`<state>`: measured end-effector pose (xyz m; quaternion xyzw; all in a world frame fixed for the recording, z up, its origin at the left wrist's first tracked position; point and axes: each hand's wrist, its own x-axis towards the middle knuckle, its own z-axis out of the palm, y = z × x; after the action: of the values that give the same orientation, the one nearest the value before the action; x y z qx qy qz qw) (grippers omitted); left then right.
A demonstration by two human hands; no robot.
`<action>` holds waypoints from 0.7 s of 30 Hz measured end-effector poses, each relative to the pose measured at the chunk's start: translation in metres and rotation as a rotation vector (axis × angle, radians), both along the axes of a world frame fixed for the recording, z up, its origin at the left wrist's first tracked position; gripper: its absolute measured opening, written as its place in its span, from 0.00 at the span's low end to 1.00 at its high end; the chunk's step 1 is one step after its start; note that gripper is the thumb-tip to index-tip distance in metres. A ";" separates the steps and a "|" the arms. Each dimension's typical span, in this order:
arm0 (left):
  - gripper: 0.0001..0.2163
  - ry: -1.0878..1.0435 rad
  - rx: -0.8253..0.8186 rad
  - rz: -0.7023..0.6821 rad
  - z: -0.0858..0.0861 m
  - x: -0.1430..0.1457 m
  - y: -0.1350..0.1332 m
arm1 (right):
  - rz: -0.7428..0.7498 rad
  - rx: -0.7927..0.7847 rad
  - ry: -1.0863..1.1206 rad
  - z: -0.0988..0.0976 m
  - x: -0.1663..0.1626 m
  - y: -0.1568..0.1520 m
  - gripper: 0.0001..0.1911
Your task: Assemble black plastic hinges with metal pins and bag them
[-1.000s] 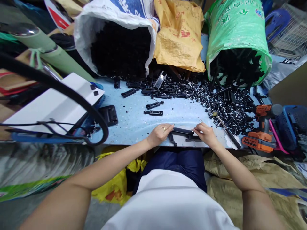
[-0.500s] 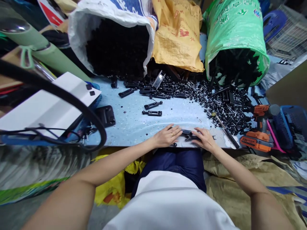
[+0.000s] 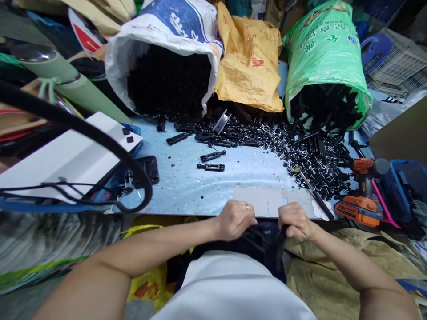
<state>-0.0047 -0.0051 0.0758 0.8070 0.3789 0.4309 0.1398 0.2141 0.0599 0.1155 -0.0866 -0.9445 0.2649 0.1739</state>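
Observation:
Over my lap, just off the table's front edge, my left hand (image 3: pixel 236 219) is closed, with a ring on one finger. Its fingertips meet a dark, blurred black part (image 3: pixel 258 235), partly hidden by the hand. My right hand (image 3: pixel 295 221) is closed too, its thumb and fingers round the end of a black strip-like part (image 3: pixel 281 235) that hangs down toward the lap. Whether the two black parts are joined I cannot tell. Behind the hands, a grey board (image 3: pixel 256 198) lies at the table edge. Two black slotted links (image 3: pixel 211 167) lie farther off.
A heap of black parts and screws (image 3: pixel 310 155) covers the table's right back. Behind stand a white sack (image 3: pixel 116 75), a yellow sack (image 3: pixel 248 66) and a green sack (image 3: pixel 327 58). An orange cordless drill (image 3: pixel 362 191) and a hammer-like tool (image 3: pixel 316 195) lie right; a black cable (image 3: pixel 110 142) loops left.
Both hands have drawn back from the table edge toward my body and closed. The black parts they covered on the grey board have come off with them, over the lap.

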 end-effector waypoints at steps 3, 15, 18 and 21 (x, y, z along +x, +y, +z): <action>0.27 -0.247 -0.102 -0.076 0.012 0.013 -0.021 | -0.020 -0.271 0.150 -0.016 -0.025 -0.026 0.32; 0.32 0.443 0.013 0.327 -0.056 0.001 0.079 | -0.550 0.271 -0.129 -0.054 -0.105 0.153 0.16; 0.28 0.651 -0.197 0.378 -0.053 -0.009 0.120 | -0.543 0.501 -0.400 -0.033 -0.118 0.226 0.18; 0.22 0.631 -0.218 0.538 -0.038 -0.023 0.143 | -0.377 0.639 -0.507 -0.024 -0.137 0.264 0.16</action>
<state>-0.0280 0.1381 0.0379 0.7523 0.6433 0.1413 -0.0158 0.0769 0.3237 0.0915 -0.2614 -0.9594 -0.1062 0.0003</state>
